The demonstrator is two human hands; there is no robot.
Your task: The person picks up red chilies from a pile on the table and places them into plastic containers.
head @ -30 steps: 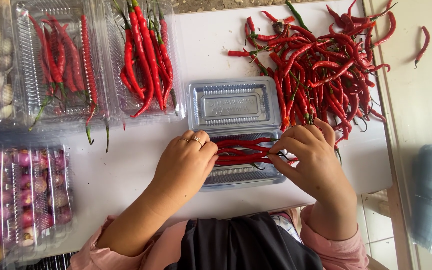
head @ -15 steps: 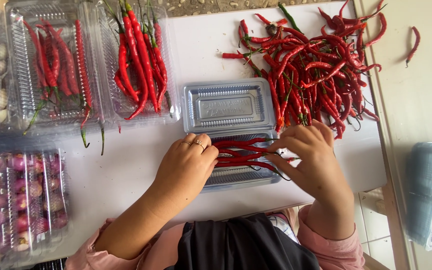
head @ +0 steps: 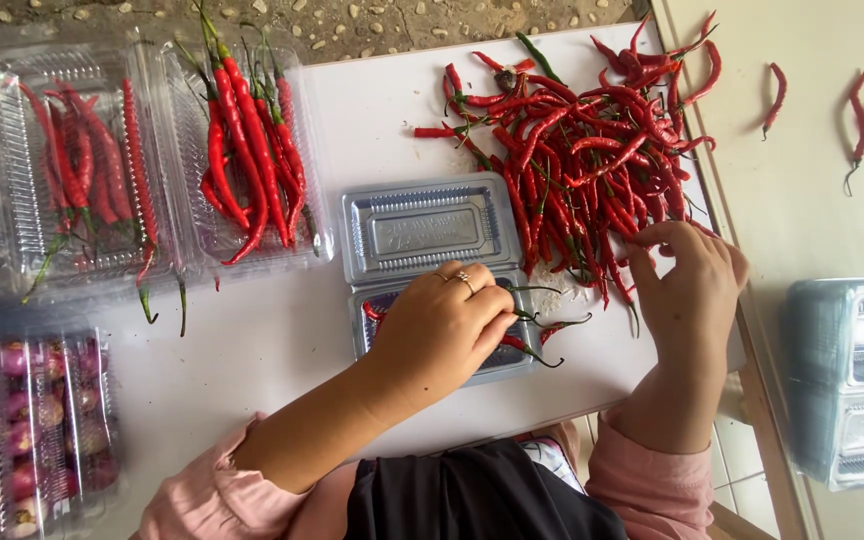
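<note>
Chillies (head: 527, 343) lie in the open clamshell tray (head: 422, 235) mid-counter (head: 282, 340), pressed flat by the left hand (head: 442, 335), fingers curled over them, seemingly to keep them aligned. The right hand (head: 687, 290) pinches at the loose pile's (head: 582, 150) edge; two more trays (head: 162, 160) hold chillies, another box (head: 22, 420) probably shallots.

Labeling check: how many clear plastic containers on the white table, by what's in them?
Chili trays, open, top left: 2
Chili tray under the left hand, lid open: 1
Shallot packs: 1
Total: 4
</note>
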